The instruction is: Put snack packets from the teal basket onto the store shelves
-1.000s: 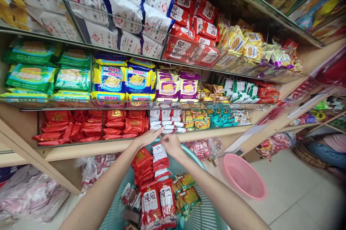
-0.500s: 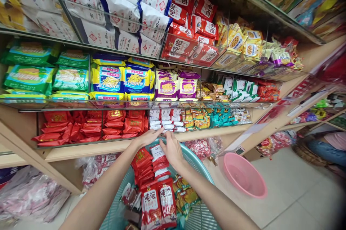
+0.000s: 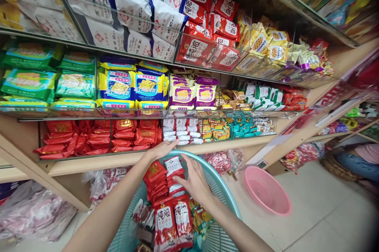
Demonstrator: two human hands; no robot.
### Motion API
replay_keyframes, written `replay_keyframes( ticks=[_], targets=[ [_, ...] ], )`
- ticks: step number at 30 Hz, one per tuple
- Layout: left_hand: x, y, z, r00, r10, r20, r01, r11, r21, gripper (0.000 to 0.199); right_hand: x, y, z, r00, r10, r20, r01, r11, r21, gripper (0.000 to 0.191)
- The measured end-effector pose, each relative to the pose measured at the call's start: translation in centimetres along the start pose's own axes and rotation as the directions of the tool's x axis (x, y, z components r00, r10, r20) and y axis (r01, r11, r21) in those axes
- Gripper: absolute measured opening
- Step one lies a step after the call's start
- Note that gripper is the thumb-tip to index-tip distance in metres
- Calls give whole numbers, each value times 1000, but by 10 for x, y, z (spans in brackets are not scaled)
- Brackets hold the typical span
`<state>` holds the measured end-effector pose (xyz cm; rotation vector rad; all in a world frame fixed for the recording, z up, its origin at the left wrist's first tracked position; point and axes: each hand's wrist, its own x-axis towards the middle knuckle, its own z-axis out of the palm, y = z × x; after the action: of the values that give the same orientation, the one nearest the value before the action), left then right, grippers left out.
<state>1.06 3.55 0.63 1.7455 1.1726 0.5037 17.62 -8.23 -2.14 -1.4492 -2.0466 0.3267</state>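
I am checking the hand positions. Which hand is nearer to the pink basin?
Right. The right hand is over the basket, left of the pink basin. The left hand is farther left, at the shelf edge.

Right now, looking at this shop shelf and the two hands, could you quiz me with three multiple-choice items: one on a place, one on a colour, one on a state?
1. Where does the pink basin sit?
A. on the top shelf
B. on the floor, right of the basket
C. inside the basket

2. What colour is the basket that holds the snack packs?
A. teal green
B. black
C. orange

3. How is the right hand?
A. clenched in a fist
B. out of sight
C. open, fingers spread over the small red and white packs

Answers:
1 B: the basin rests on the tiled floor beside the basket.
2 A: its rim and mesh wall are teal green.
3 C: the palm faces down with fingers apart above the packs, while the left hand lies open at the edge of the lowest shelf.
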Motion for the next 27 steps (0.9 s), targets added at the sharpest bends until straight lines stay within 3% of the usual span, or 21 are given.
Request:
replay_keyframes(
  ticks=[16, 22, 27],
  targets=[
    [-4, 4, -2, 1000, 16, -3, -16, 1000, 3, 64, 4, -3, 4, 1000, -27, 0, 27, 999, -29, 66],
    [-7, 8, -4, 999, 11, 34, -11, 1000, 2, 68, -4, -4, -16, 998, -23, -54, 22, 999, -24, 63],
    [-7, 12, -4, 998, -7, 64, 7, 1000, 0, 70, -8, 23, -40, 987, 17, -159, -20, 1000, -21, 51]
  ],
)
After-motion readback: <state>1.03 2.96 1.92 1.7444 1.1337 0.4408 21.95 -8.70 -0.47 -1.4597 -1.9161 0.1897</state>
